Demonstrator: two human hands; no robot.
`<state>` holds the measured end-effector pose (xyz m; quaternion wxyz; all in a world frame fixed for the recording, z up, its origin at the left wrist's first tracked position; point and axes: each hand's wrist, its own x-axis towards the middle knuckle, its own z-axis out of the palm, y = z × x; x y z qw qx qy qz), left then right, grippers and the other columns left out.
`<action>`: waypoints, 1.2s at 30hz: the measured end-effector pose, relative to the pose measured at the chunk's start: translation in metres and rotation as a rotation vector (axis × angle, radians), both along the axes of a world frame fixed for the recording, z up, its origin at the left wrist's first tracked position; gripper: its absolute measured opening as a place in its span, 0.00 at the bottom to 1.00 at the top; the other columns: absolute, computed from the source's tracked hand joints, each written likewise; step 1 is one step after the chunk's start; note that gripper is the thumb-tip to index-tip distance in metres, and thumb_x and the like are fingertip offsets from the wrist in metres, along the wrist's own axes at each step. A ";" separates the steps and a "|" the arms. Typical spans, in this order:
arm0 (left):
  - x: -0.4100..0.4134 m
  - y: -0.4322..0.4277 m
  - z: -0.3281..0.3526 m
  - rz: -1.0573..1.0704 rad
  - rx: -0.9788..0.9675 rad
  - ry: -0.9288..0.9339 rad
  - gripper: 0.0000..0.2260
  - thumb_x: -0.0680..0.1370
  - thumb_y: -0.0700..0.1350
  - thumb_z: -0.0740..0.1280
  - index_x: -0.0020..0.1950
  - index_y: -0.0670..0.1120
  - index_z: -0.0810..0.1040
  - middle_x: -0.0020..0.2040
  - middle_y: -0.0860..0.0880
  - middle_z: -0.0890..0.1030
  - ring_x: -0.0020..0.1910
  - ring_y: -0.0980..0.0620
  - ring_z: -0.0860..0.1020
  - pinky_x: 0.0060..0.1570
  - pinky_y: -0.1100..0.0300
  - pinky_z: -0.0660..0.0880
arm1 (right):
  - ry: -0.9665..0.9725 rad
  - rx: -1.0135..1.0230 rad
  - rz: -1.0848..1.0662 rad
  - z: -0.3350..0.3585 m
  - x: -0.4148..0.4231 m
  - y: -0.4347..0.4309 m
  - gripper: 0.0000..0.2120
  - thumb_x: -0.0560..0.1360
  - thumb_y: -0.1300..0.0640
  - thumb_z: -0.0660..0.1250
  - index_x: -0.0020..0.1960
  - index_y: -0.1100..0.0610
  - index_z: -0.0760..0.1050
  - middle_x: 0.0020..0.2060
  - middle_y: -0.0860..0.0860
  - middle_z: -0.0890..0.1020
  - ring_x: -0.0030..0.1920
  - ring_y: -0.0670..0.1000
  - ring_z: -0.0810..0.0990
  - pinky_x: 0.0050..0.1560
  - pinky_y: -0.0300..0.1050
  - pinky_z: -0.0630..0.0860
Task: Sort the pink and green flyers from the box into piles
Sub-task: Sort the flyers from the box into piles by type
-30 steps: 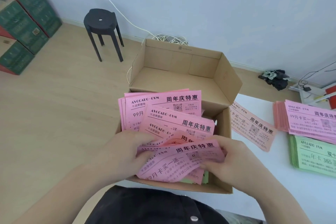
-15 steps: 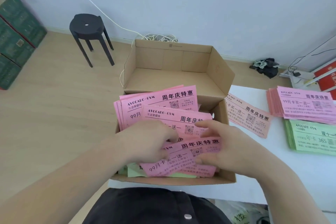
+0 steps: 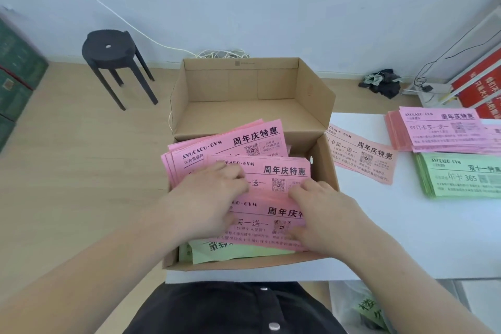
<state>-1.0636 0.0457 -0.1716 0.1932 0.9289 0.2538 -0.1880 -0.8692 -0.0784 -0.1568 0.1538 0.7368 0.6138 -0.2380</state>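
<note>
Green flyers [image 3: 238,251] show nearest, under both palms, inside the box [image 3: 325,171]. Left hand [image 3: 206,198] lies flat, fingers spread on the pink flyers [image 3: 271,211]. Right hand [image 3: 322,214] covers their edge, grip undeterminable. Recommend: square the pink bundle, lift clear, carry to the pink pile [image 3: 439,130] beyond the right hand.

Colours before me.
Pink flyers [image 3: 244,144], black print; pale green flyers [image 3: 238,251] nearest me; plain brown box [image 3: 244,84]; black stool [image 3: 108,46], far left.

Hands [image 3: 206,198] dropped w/ pink flyers [image 3: 271,214] lower into box [image 3: 244,263]; more green flyers [image 3: 244,251] showing.
</note>
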 end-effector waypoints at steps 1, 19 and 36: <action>0.001 0.000 -0.005 0.004 -0.001 0.003 0.25 0.76 0.57 0.72 0.71 0.55 0.71 0.67 0.57 0.68 0.67 0.52 0.66 0.66 0.51 0.71 | 0.013 0.040 -0.008 -0.007 -0.003 -0.001 0.25 0.76 0.38 0.69 0.68 0.48 0.68 0.64 0.46 0.70 0.67 0.51 0.70 0.59 0.49 0.75; -0.034 -0.032 -0.027 0.146 0.069 -0.150 0.23 0.72 0.53 0.74 0.67 0.50 0.78 0.83 0.48 0.60 0.82 0.45 0.55 0.78 0.46 0.55 | 0.366 0.318 -0.030 -0.039 -0.005 0.009 0.31 0.75 0.27 0.53 0.58 0.48 0.81 0.53 0.42 0.79 0.57 0.47 0.74 0.59 0.48 0.76; -0.066 -0.055 -0.018 0.081 -0.003 -0.469 0.16 0.74 0.48 0.77 0.52 0.59 0.71 0.45 0.63 0.79 0.44 0.63 0.72 0.44 0.68 0.69 | 0.530 0.507 -0.255 -0.036 -0.004 -0.020 0.27 0.82 0.36 0.55 0.34 0.54 0.69 0.30 0.46 0.77 0.33 0.48 0.75 0.34 0.51 0.75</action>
